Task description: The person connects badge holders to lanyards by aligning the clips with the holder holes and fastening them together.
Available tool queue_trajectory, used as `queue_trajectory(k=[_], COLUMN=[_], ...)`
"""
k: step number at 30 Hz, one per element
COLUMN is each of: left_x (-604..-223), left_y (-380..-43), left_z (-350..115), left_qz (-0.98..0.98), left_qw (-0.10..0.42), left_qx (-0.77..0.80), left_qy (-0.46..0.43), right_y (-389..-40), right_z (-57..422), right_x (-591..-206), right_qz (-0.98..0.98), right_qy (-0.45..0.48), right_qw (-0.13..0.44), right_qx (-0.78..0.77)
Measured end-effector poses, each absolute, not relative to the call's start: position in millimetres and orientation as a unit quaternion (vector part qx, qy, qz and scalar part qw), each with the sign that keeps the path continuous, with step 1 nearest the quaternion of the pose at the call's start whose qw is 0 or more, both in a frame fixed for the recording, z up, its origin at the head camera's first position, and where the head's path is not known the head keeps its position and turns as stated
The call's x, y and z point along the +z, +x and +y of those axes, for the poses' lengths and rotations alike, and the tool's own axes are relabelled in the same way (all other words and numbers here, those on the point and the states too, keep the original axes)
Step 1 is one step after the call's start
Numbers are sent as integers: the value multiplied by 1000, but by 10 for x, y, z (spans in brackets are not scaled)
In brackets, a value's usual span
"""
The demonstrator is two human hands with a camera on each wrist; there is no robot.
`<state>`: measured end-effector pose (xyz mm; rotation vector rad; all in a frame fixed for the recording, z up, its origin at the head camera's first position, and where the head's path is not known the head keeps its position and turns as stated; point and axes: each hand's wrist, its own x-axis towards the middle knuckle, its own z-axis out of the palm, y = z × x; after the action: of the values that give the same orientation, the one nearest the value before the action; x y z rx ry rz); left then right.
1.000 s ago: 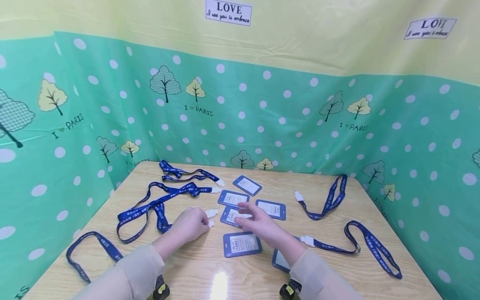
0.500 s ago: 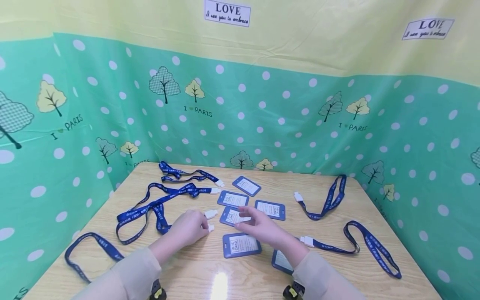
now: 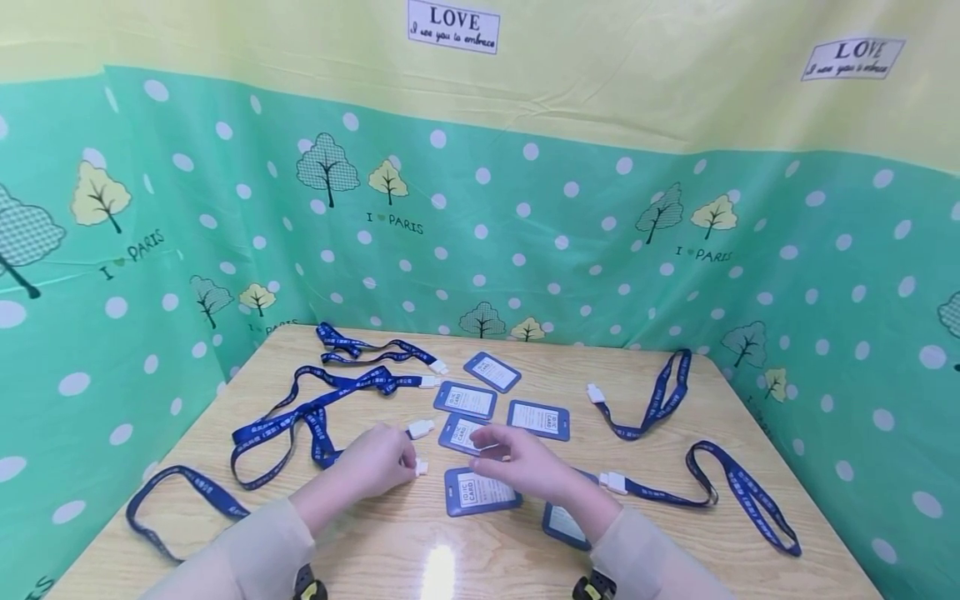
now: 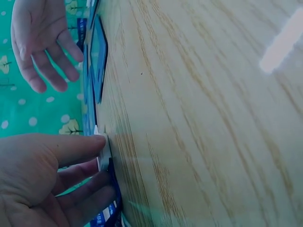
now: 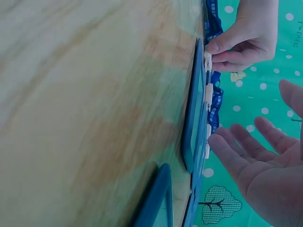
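Note:
My left hand (image 3: 375,463) pinches the white plastic clip (image 3: 422,467) of a blue lanyard between thumb and fingers, low over the table. In the left wrist view the thumb lies along one side of that clip. Part of this lanyard's strap (image 3: 213,493) loops out at the left; the stretch between is hidden by the forearm. My right hand (image 3: 517,460) hovers over the blue badge holders, fingers relaxed and apart, holding nothing. Beneath and beside it lie one badge holder (image 3: 454,433), partly covered, and another (image 3: 480,493) nearer to me.
More badge holders (image 3: 538,419) lie across the middle, one (image 3: 564,525) partly under the right forearm. Other lanyards rest at the left (image 3: 300,410) and the right (image 3: 663,396), their white clips (image 3: 613,482) pointing inward. A patterned curtain (image 3: 480,208) stands behind the wooden table (image 3: 375,550).
My left hand has shifted slightly toward me with the pinched clip. My right hand has come a little nearer to me, still above the badge holders.

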<state>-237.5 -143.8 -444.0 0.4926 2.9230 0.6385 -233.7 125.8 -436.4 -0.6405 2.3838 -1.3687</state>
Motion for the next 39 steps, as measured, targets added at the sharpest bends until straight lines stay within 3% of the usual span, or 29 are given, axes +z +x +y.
queue_trajectory(k=[11, 24, 39], left_x=[-4436, -4443, -4422], left_y=[-2305, -2303, -2299], left_z=[-1478, -1489, -1474], left_qz=[960, 954, 955], left_qw=[85, 64, 75], left_qx=[219, 221, 220], left_qy=[155, 193, 183], right_y=[-2279, -2280, -2296], right_z=[1239, 1251, 1314], right_x=[-4361, -4327, -4210], right_qz=[834, 834, 850], right_qy=[-253, -247, -266], right_qw=[180, 186, 139], right_qx=[-456, -458, -433])
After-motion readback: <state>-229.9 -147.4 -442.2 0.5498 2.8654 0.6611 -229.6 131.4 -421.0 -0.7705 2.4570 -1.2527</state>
